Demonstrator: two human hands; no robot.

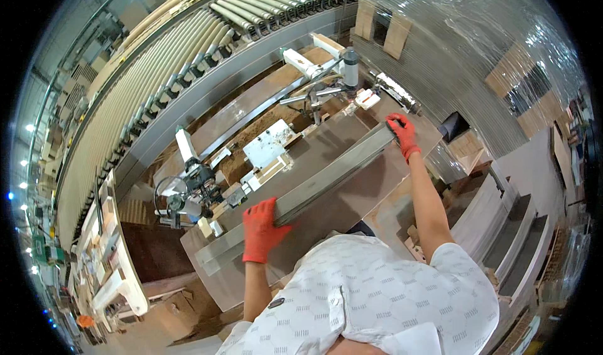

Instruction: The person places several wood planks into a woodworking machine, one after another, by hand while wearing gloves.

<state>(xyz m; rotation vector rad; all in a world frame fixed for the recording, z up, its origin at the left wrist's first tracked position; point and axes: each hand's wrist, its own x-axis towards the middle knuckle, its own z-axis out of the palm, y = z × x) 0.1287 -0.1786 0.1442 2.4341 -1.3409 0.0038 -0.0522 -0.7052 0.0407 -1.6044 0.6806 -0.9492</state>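
Note:
A long, narrow grey board [336, 174] lies slantwise across the brown work table in front of me; lines along its near side suggest several strips stacked together. My left hand [259, 229], in a red glove, grips its near left end, thumb on the side toward me. At the far right end, my right hand [403, 134], also red-gloved, has its fingers curled over the board's edge. The undersides of both hands are hidden. A pale flat strip [220, 249] extends along the table beyond my left hand.
Behind the board stands a machine with a white plate [269, 143], clamps and a motor unit [195, 182]. A roller conveyor [179, 66] curves behind it. Film-wrapped stacked boards [440, 72] rise at the right. Wood offcuts [116, 279] lie on a bench at the left.

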